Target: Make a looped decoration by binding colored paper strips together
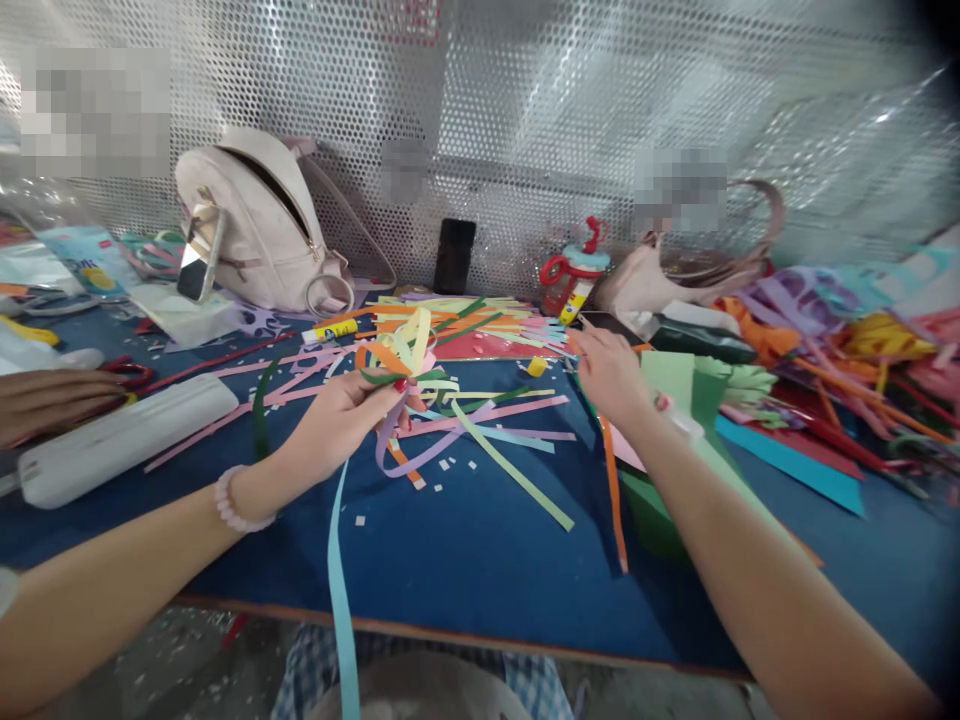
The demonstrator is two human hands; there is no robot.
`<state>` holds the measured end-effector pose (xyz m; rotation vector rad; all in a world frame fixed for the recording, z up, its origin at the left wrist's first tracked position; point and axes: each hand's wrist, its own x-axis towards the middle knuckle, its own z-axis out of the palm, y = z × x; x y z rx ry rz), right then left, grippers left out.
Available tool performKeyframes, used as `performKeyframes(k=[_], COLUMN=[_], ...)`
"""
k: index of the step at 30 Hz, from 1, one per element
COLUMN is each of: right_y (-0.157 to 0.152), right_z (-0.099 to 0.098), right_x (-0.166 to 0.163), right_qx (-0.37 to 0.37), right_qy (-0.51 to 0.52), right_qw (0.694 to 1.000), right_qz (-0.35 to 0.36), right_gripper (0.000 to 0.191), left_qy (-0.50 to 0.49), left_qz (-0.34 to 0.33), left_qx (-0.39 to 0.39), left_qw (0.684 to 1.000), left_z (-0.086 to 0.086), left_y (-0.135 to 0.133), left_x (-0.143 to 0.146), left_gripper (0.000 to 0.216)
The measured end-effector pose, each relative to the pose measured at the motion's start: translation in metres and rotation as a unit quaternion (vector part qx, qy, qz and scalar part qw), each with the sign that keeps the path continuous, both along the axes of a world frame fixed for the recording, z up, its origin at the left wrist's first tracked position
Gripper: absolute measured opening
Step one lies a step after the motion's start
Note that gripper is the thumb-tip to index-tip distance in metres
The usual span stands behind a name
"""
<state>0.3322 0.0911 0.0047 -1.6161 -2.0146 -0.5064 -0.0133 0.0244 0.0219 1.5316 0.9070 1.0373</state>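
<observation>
Bare forearms (127,565) are closest to the lens, coming in from both bottom corners, with a pale beaded bracelet (227,512) on the left wrist. Left hand (341,415) is up over the blue worktop (480,570), pinching a little bunch of looped paper strips (418,348) between thumb and fingers: yellow, orange, green, and a purple loop (386,455) dangling underneath. Long light blue strip (339,590) trails from just below that hand down past the worktop's front edge; can't tell if it's part of the bunch.

Right hand (609,365) is stretched out further back, fingers near a glue stick (574,302) that stands in front of a red-handled cup (585,258). Honestly can't tell if it's gripping anything. An orange strip (613,500) shows just below it, and green paper sheets (705,400) sit around that forearm.

Between the hands it's loose strips (517,475) all over, plus tiny white scraps (361,521) and a small yellow piece (537,367). Behind those, a bigger pile of strips (420,320) is on a red sheet (480,350), and a second glue stick (334,331) lies just left of it. Black phone (454,255) leans on the perforated metal wall (510,120), with a pale backpack (255,220) to its left. Far right is a heap of coloured paper (825,320). Over on the left, a co-worker's hand (60,400) is just behind a long white box (127,440).
</observation>
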Motion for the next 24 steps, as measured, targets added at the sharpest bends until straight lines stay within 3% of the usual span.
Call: performKeyframes(k=[3, 6, 9, 12, 18, 24], right_y=[-0.002, -0.005, -0.011, -0.021, -0.032, -0.023], right_z=[-0.007, -0.008, -0.005, -0.001, -0.002, -0.005], right_x=[-0.009, -0.024, -0.043, -0.059, -0.071, -0.059], right_qx=[-0.052, -0.085, -0.143, -0.209, -0.254, -0.303], right_qy=[-0.073, -0.074, -0.063, -0.043, 0.0, 0.007], right_qw=[0.996, 0.986, 0.953, 0.922, 0.922, 0.919], right_qz=[0.006, 0.127, 0.258, 0.324, 0.294, 0.253], right_gripper=[0.04, 0.033, 0.029, 0.026, 0.025, 0.024], left_qy=[0.005, 0.009, 0.019, 0.033, 0.016, -0.038], left_qz=[0.007, 0.012, 0.022, 0.025, 0.021, 0.037], left_qx=[-0.001, 0.008, 0.037, 0.052, 0.044, 0.008], left_qw=[1.0, 1.0, 0.999, 0.998, 0.999, 0.999], left_z=[0.0, -0.001, -0.001, 0.001, 0.004, 0.001], left_y=[0.001, 0.002, 0.003, 0.003, 0.001, 0.003], left_x=[-0.001, -0.002, -0.003, -0.003, -0.002, -0.003], left_gripper=[0.026, 0.027, 0.027, 0.023, 0.023, 0.021])
